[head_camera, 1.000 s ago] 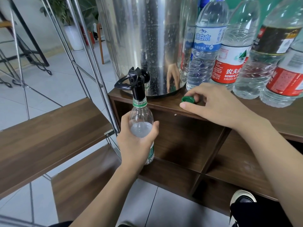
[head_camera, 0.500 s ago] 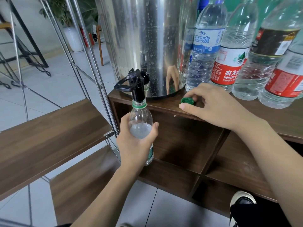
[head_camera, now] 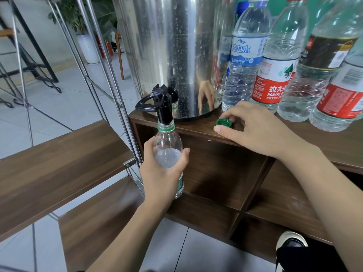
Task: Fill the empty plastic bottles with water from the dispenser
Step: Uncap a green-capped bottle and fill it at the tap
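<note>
The left hand (head_camera: 160, 169) has its grip wrapped round the middle of a small clear bottle (head_camera: 168, 146). The fingers curl round the far side and the thumb presses the near side. The bottle stands upright, with its open mouth right under the black tap (head_camera: 164, 107) of the shiny steel water dispenser (head_camera: 172, 46). It hangs in the air just off the left front corner of the brown surface (head_camera: 196, 129). Water shows inside it, up near the thumb. The left arm reaches up from the bottom of the view.

The right hand (head_camera: 257, 128) rests on the front edge of the surface. Its fingers are bent and its fingertips touch a green bottle cap (head_camera: 224, 122) that lies there. I cannot tell if the grip pinches the cap or just touches it. The right arm comes in from the right side.

A row of big water bottles (head_camera: 275, 71) stands at the back of the surface, right of the dispenser.
</note>
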A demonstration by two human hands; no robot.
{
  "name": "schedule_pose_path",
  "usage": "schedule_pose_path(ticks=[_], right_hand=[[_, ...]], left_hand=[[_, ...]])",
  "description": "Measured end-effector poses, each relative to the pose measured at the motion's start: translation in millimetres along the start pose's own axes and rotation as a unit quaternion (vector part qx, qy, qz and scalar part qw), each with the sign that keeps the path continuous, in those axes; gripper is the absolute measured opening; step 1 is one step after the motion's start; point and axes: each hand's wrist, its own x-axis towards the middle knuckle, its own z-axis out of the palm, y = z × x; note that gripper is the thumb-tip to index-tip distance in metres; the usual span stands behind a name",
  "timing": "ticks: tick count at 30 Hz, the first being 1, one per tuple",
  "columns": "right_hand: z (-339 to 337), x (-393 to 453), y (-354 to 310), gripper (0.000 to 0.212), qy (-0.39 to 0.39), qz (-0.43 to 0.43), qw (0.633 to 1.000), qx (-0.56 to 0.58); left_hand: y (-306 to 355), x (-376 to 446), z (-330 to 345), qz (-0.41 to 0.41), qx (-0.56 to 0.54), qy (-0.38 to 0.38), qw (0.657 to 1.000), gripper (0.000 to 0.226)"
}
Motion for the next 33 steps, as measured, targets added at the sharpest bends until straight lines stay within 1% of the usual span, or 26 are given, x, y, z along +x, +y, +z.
schedule_pose_path(ticks=[33], right_hand=[[-1.0,-1.9,-1.7,0.047,-0.005,0.007,1.000,-0.004]], left_hand=[[-0.1,-0.3,-1.9,0.001,0.013,-0.004,1.000,0.062]])
